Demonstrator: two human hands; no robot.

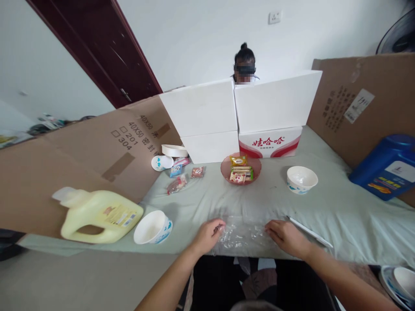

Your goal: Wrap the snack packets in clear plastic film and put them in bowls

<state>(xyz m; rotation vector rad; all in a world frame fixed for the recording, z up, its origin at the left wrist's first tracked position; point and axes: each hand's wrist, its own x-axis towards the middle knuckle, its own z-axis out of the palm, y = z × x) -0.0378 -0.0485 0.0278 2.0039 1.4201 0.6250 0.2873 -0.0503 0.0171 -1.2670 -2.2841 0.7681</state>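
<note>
A thin, clear plastic bag or sheet (241, 233) lies spread over the cloth at the table's near edge. My left hand (209, 236) pinches its left side with curled fingers. On the opposite side, my right hand (288, 237) has its fingers pressed together on the plastic's edge. Just right of that hand lies a white pen-like stick (309, 231). Beyond the plastic, a pink translucent bowl (225, 173) holds several wrapped snacks (240, 172). A paper bowl (302, 179) with something clear inside stands to the right of it.
A yellow jug (108, 216) and a tilted paper bowl (153, 227) are at the left. Small packets (177, 184) lie near a tipped paper cup (162, 163). A blue bottle (385, 168) leans at the right. White boxes (207, 112) and cardboard (81, 168) wall the table; a person (244, 60) sits behind.
</note>
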